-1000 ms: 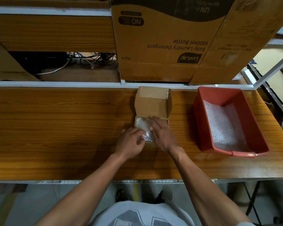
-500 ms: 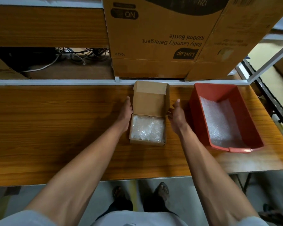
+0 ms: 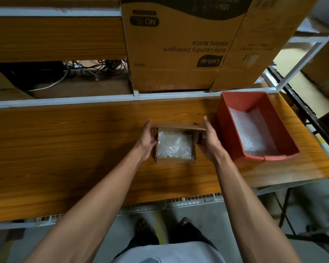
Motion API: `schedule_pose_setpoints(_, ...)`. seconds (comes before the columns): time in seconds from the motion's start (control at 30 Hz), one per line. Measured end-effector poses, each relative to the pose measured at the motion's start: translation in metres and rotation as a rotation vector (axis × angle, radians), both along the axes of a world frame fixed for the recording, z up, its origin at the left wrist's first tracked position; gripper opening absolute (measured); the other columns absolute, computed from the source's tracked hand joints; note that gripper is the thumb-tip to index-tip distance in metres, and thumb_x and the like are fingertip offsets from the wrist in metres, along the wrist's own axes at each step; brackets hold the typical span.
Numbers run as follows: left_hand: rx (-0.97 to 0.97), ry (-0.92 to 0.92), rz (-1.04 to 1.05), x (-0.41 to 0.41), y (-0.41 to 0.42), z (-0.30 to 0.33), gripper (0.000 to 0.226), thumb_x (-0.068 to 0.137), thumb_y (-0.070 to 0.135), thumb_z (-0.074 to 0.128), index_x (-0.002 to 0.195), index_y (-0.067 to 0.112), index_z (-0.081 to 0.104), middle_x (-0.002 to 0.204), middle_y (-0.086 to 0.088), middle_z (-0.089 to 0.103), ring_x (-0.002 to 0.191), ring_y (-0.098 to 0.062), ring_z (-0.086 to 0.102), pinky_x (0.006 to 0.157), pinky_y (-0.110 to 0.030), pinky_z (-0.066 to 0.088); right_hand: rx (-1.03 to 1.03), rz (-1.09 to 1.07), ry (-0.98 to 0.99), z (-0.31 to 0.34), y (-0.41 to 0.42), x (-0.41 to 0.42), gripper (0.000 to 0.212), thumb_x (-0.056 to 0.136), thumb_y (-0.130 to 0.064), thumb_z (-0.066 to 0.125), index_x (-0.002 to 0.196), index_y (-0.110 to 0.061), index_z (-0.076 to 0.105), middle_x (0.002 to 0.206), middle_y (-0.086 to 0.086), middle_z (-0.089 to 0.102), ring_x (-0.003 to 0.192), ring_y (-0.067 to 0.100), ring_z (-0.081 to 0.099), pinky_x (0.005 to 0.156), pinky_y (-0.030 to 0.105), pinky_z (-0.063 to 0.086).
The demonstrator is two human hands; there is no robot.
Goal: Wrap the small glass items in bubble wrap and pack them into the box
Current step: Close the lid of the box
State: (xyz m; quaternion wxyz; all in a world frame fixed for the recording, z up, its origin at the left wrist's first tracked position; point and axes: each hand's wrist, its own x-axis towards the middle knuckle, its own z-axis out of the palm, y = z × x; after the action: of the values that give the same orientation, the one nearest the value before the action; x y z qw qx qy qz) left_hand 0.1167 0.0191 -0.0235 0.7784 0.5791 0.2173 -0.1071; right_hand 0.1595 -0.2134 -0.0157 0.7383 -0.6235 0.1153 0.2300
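Note:
A small brown cardboard box (image 3: 175, 160) sits on the wooden table (image 3: 65, 149), in the middle. Inside lies a bundle of bubble wrap (image 3: 175, 145); no glass shows through it. The box's lid (image 3: 180, 127) is tipped forward over the back of the opening. My left hand (image 3: 147, 139) grips the lid's left edge, thumb pointing away from me. My right hand (image 3: 209, 141) grips the lid's right side flap, fingers curled round it.
A red plastic bin (image 3: 270, 158) lined with loose bubble wrap (image 3: 251, 133) stands just right of my right hand. A large detergent carton (image 3: 179, 44) fills the shelf behind. Cables (image 3: 91, 69) lie on the shelf at back left.
Both hands left the bundle in the box, moved to the box's sides, and now hold the lid, which has tipped from upright toward me.

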Motion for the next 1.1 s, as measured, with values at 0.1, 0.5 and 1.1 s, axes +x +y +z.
schedule_pose_setpoints(0.1, 0.079, 0.012, -0.072, -0.007, -0.003, 0.006, 0.048, 0.112, 0.051, 0.036, 0.122, 0.012, 0.061, 0.121, -0.01, 0.066, 0.117, -0.025, 0.063, 0.105, -0.04, 0.048, -0.037, 0.06, 0.027, 0.001, -0.003, -0.011, 0.035, 0.111, -0.04, 0.048, 0.118, -0.012, 0.068, 0.103, 0.007, 0.072, 0.094, 0.017, 0.068, 0.079, 0.037, 0.05)
schedule_pose_setpoints(0.5, 0.622, 0.153, -0.004, -0.029, -0.023, -0.025, 0.045, 0.105, 0.024, 0.065, 0.148, 0.024, 0.053, 0.153, 0.0, 0.053, 0.135, -0.022, 0.055, 0.092, -0.031, 0.047, -0.319, -0.084, 0.092, -0.053, -0.017, -0.025, 0.07, 0.097, -0.015, 0.075, 0.156, -0.015, 0.037, 0.136, 0.014, 0.06, 0.104, 0.025, 0.066, 0.078, 0.035, 0.058)
schedule_pose_setpoints(1.1, 0.827, 0.229, -0.02, -0.06, -0.039, -0.047, 0.047, 0.107, 0.042, 0.057, 0.149, 0.022, 0.049, 0.142, -0.004, 0.06, 0.097, -0.011, 0.063, 0.069, -0.024, 0.046, -0.8, -0.065, -0.142, -0.079, -0.013, -0.043, 0.047, 0.097, -0.046, 0.073, 0.131, -0.014, 0.068, 0.126, 0.009, 0.071, 0.118, 0.027, 0.068, 0.102, 0.039, 0.057)
